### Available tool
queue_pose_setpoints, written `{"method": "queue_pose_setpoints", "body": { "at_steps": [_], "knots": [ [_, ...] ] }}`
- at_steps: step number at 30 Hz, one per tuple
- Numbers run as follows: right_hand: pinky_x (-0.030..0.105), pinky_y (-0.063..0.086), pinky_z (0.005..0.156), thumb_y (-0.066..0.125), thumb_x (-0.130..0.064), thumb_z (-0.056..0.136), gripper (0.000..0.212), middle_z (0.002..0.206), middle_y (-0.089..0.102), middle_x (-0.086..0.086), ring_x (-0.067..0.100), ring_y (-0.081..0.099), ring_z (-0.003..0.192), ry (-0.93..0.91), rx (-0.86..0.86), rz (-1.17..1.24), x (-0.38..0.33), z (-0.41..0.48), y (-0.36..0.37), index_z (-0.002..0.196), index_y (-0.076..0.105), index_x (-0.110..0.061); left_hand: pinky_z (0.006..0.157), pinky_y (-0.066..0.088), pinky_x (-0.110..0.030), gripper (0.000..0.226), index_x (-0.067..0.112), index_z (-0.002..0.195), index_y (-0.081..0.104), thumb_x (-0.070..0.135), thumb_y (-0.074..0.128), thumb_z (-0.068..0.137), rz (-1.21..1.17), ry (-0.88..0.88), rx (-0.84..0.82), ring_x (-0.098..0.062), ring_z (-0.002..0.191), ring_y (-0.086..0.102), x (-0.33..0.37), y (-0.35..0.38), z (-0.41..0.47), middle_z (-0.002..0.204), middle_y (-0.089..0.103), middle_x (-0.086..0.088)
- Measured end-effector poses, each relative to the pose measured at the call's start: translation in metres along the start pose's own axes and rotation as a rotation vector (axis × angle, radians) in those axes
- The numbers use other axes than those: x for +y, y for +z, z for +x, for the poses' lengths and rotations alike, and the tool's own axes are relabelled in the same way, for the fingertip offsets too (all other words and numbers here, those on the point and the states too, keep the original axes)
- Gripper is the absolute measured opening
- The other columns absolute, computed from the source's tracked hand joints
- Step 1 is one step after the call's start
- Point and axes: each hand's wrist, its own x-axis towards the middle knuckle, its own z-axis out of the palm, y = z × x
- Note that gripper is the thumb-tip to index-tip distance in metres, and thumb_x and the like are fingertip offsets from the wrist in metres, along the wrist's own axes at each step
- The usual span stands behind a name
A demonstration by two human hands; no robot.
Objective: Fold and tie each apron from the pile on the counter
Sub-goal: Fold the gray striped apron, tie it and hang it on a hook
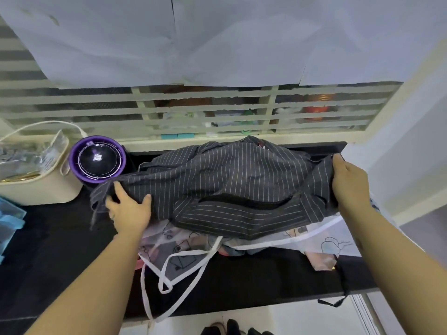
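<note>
Edges of striped apron sit clamped in left hand and right hand, over black counter.

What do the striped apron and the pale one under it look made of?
The striped apron looks like dark grey woven cloth, likely cotton or a blend, matt, draping in soft folds. The pale printed apron seems thinner and faintly sheer, perhaps coated fabric or plastic, edged with white tape.

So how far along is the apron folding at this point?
Done: no folded, tied apron shows anywhere. In hand: the left hand and right hand grip opposite ends of the crumpled striped apron. Left: the white printed apron beneath it lies unfolded, straps dangling over the counter edge.
</note>
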Motion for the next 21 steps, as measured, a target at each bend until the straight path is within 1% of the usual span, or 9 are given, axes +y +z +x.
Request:
{"method": "queue_pose_setpoints", "body": {
  "at_steps": [2,4,5,6,8,10,15,19,21],
  "knots": [
    [0.035,0.030,0.061,0.038,-0.036,0.098,0.044,0.065,0.041,0.012,0.023,0.034,0.063,0.006,-0.001,-0.026,0.004,0.001,-0.002,0.064,0.036,-0.008,0.103,0.034,-0.047,0.068,0.008,0.148,0.028,0.026,0.062,0.092,-0.048,-0.055,-0.071,-0.043,0.127,0.041,-0.004,0.001,0.013,0.143,0.040,-0.025],
    [0.037,0.033,0.067,0.037,-0.036,0.097,0.045,0.069,0.045,0.016,0.024,0.039,0.070,0.033,-0.024,-0.033,0.008,-0.001,-0.003,0.066,0.041,-0.005,0.085,0.042,-0.040,0.027,0.000,0.103,0.061,0.024,0.060,0.093,-0.036,-0.049,-0.103,-0.038,0.097,0.056,-0.008,0.003,0.019,0.098,0.065,-0.021],
    [0.039,0.036,0.070,0.038,-0.036,0.097,0.044,0.072,0.048,0.019,0.025,0.042,0.074,0.069,-0.045,-0.028,0.011,-0.001,-0.004,0.068,0.045,-0.004,0.074,0.040,-0.038,0.028,0.002,0.076,0.057,0.024,0.058,0.094,-0.036,-0.034,-0.104,-0.034,0.079,0.053,-0.009,0.005,0.018,0.074,0.059,-0.015],
    [0.041,0.041,0.076,0.039,-0.036,0.095,0.041,0.076,0.052,0.018,0.025,0.047,0.078,0.121,-0.081,-0.019,0.014,0.000,-0.004,0.073,0.051,-0.004,0.067,0.035,-0.036,0.038,0.006,0.063,0.045,0.024,0.057,0.094,-0.050,-0.020,-0.098,-0.030,0.068,0.045,-0.010,0.007,0.016,0.062,0.048,-0.011],
    [0.046,0.046,0.093,0.045,-0.035,0.093,0.033,0.089,0.063,0.007,0.023,0.057,0.092,0.227,-0.196,0.033,0.019,0.003,-0.008,0.089,0.061,-0.007,0.062,0.029,-0.036,0.041,0.010,0.064,0.035,0.028,0.055,0.095,-0.119,-0.006,-0.110,-0.026,0.065,0.039,-0.009,0.006,0.012,0.061,0.039,-0.007],
    [0.047,0.045,0.098,0.049,-0.034,0.092,0.027,0.105,0.068,0.005,0.024,0.061,0.102,0.257,-0.275,0.070,0.020,0.008,-0.012,0.096,0.067,-0.013,0.060,0.029,-0.035,0.037,0.011,0.070,0.040,0.034,0.053,0.096,-0.178,0.002,-0.132,-0.024,0.067,0.040,-0.001,-0.001,0.009,0.068,0.042,-0.007],
    [0.036,0.037,0.065,0.046,-0.028,0.093,0.031,0.080,0.056,0.006,0.022,0.046,0.076,0.106,-0.113,0.123,-0.015,0.022,-0.021,0.065,0.050,-0.016,0.081,0.037,-0.030,0.026,0.013,0.086,0.060,0.034,0.049,0.098,-0.360,0.074,-0.192,-0.019,0.085,0.055,0.049,-0.041,0.004,0.094,0.060,-0.005],
    [0.033,0.031,0.062,0.046,-0.028,0.092,0.036,0.067,0.043,0.004,0.019,0.038,0.068,-0.066,0.014,0.252,-0.064,0.034,-0.031,0.059,0.041,-0.016,0.092,0.042,-0.039,0.020,0.023,0.091,0.062,0.041,0.054,0.087,-0.625,0.061,-0.073,-0.024,0.106,0.056,0.097,-0.092,0.020,0.110,0.062,-0.003],
    [0.032,0.029,0.063,0.046,-0.027,0.093,0.037,0.064,0.039,0.003,0.019,0.036,0.066,-0.134,0.073,0.297,-0.090,0.043,-0.038,0.058,0.039,-0.016,0.086,0.049,-0.042,0.021,0.022,0.081,0.061,0.042,0.054,0.078,-0.777,0.067,-0.018,-0.026,0.099,0.062,0.119,-0.121,0.027,0.098,0.068,-0.004]
  ]
}}
